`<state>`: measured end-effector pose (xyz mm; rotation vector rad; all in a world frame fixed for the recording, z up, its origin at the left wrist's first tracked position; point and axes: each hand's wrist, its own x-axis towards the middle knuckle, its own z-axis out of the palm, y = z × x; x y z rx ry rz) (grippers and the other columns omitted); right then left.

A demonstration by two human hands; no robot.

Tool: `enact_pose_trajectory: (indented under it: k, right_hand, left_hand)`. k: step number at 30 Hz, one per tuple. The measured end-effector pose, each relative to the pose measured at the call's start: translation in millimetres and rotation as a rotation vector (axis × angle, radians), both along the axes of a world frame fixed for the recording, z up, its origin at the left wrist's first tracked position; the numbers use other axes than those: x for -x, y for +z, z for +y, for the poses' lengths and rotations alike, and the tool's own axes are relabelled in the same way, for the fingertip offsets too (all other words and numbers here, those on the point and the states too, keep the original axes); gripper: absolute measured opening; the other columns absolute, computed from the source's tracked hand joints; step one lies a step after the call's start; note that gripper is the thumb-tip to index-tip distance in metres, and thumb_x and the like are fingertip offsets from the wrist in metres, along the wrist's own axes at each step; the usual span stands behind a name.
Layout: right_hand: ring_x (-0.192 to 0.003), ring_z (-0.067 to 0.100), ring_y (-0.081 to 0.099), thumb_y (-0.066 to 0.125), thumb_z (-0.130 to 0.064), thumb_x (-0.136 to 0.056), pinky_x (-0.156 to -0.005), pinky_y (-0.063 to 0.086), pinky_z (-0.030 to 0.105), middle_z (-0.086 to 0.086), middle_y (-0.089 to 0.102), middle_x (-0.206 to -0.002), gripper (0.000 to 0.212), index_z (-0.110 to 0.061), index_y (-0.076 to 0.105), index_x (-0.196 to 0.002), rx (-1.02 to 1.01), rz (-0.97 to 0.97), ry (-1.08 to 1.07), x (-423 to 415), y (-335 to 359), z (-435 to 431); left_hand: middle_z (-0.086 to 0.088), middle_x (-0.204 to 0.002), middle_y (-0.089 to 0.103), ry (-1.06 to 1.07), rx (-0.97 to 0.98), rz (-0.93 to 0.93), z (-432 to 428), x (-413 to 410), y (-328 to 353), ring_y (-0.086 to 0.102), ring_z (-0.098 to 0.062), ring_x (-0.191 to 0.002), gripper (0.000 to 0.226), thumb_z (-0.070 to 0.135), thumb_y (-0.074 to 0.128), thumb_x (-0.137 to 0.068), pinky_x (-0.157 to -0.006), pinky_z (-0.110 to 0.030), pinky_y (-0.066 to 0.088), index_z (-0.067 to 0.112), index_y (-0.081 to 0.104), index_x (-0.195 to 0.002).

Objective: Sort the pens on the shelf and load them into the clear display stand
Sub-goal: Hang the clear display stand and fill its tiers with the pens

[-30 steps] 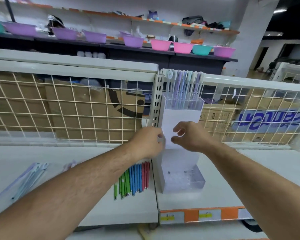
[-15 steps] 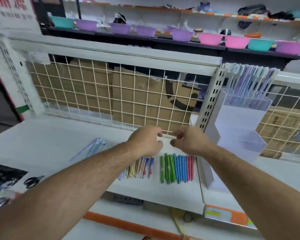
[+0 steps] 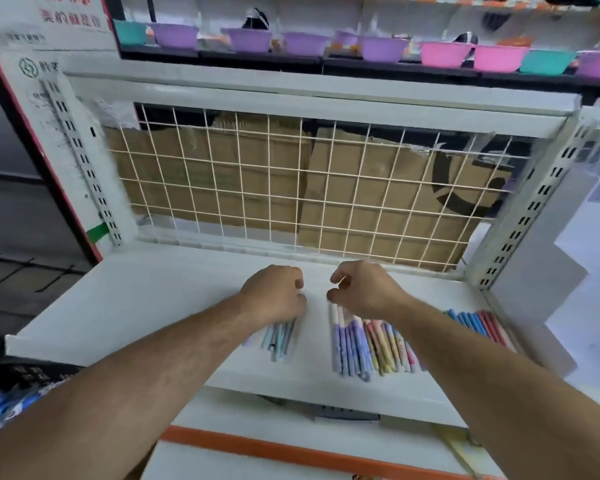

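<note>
— Grips?
— We find the left grip [image 3: 274,294] curled over the top ends of the pale green-blue pens [image 3: 278,339]; whether it clasps them we cannot tell. The right grip [image 3: 362,289] is loosely curled, pinching nothing.
— The rest?
— We note purple pens [image 3: 349,344] just below the right grip on the shelf [image 3: 153,299], and the clear display stand [image 3: 541,271] well to its right.

white sign [image 3: 73,17]: red Chinese characters, cropped and blurred, unreadable | white side panel [image 3: 37,67]: green round logo beside small characters, unreadable | cardboard box [image 3: 395,188]: black curved print, no legible word
</note>
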<state>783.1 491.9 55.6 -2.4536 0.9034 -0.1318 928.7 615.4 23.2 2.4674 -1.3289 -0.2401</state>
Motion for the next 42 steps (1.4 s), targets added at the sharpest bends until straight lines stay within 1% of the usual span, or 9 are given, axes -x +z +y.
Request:
enact_pose_trajectory:
  k: [5, 11, 15, 18, 21, 26, 30, 35, 42]
  right_hand:
    - [-0.084, 0.013, 0.066, 0.07, -0.039, -0.085, -0.085, 0.057, 0.035, -0.011, 0.068, -0.097, 0.025, -0.029, 0.067, -0.107, -0.004, 0.032, 0.001, -31, -10, 19]
    - [-0.096, 0.015, 0.065, 0.07, -0.038, -0.087, -0.091, 0.056, 0.037, -0.006, 0.071, -0.104, 0.026, -0.026, 0.069, -0.11, 0.032, 0.067, 0.014, -49, -20, 23]
    - [-0.091, 0.014, 0.066, 0.071, -0.038, -0.088, -0.088, 0.057, 0.035, -0.005, 0.071, -0.102, 0.024, -0.025, 0.07, -0.108, 0.008, 0.064, -0.009, -56, -25, 19]
    - [-0.09, 0.014, 0.066, 0.071, -0.037, -0.088, -0.086, 0.058, 0.034, -0.006, 0.07, -0.102, 0.023, -0.025, 0.07, -0.107, -0.008, 0.062, -0.005, -57, -29, 16]
    - [-0.086, 0.014, 0.068, 0.071, -0.036, -0.087, -0.084, 0.059, 0.035, -0.007, 0.07, -0.099, 0.021, -0.025, 0.07, -0.105, -0.031, 0.053, -0.016, -57, -31, 13]
    - [-0.086, 0.012, 0.067, 0.07, -0.035, -0.086, -0.084, 0.058, 0.034, -0.009, 0.07, -0.097, 0.019, -0.026, 0.07, -0.103, -0.027, 0.044, -0.02, -56, -32, 9]
    - [-0.084, 0.012, 0.067, 0.069, -0.035, -0.086, -0.083, 0.059, 0.035, -0.008, 0.07, -0.096, 0.017, -0.026, 0.069, -0.1, -0.031, 0.049, -0.025, -53, -35, 8]
    - [-0.084, 0.012, 0.066, 0.069, -0.034, -0.087, -0.082, 0.059, 0.034, -0.008, 0.069, -0.096, 0.016, -0.026, 0.069, -0.1, -0.046, 0.042, -0.034, -49, -35, 8]
    - [-0.079, 0.014, 0.069, 0.069, -0.034, -0.088, -0.079, 0.059, 0.033, -0.006, 0.071, -0.093, 0.014, -0.025, 0.067, -0.099, -0.056, 0.05, -0.028, -46, -36, 11]
  left_hand:
    - [0.005, -0.093, 0.068, -0.002, -0.075, 0.059, 19, -33, -26, 0.064, -0.021, -0.087, 0.02, 0.038, 0.06, -0.084, -0.079, -0.035, 0.054, 0.023, 0.063, -0.096]
    - [0.001, -0.054, 0.063, 0.041, -0.107, 0.166, 19, -44, -48, 0.063, -0.016, -0.058, 0.026, 0.043, 0.062, -0.076, -0.05, -0.027, 0.036, 0.026, 0.042, -0.078]
    - [0.001, -0.043, 0.061, 0.049, -0.151, 0.232, 14, -50, -57, 0.062, -0.011, -0.051, 0.017, 0.034, 0.057, -0.073, -0.049, -0.024, 0.039, 0.024, 0.045, -0.077]
    - [0.001, -0.055, 0.066, 0.12, -0.148, 0.302, 10, -55, -57, 0.062, -0.009, -0.052, 0.005, 0.023, 0.058, -0.07, -0.048, -0.021, 0.041, 0.021, 0.056, -0.074]
    - [0.001, -0.076, 0.063, 0.175, -0.107, 0.299, 7, -59, -58, 0.063, -0.015, -0.069, 0.004, 0.018, 0.059, -0.071, -0.053, -0.021, 0.045, 0.018, 0.059, -0.075]
    - [0.0, -0.072, 0.057, 0.187, -0.119, 0.308, 4, -59, -60, 0.059, -0.018, -0.067, 0.015, 0.014, 0.062, -0.073, -0.048, -0.021, 0.037, 0.015, 0.048, -0.069]
    - [-0.003, -0.076, 0.055, 0.182, -0.176, 0.254, 1, -63, -60, 0.061, -0.022, -0.075, 0.014, 0.009, 0.064, -0.077, -0.054, -0.022, 0.041, 0.011, 0.05, -0.073]
    - [-0.003, -0.074, 0.054, 0.203, -0.183, 0.245, 1, -66, -61, 0.054, -0.016, -0.064, 0.014, 0.009, 0.062, -0.078, -0.048, -0.022, 0.038, 0.012, 0.05, -0.071]
    - [-0.001, -0.078, 0.059, 0.202, -0.192, 0.254, -3, -56, -64, 0.058, -0.016, -0.068, 0.009, 0.015, 0.062, -0.079, -0.052, -0.023, 0.04, 0.014, 0.054, -0.076]
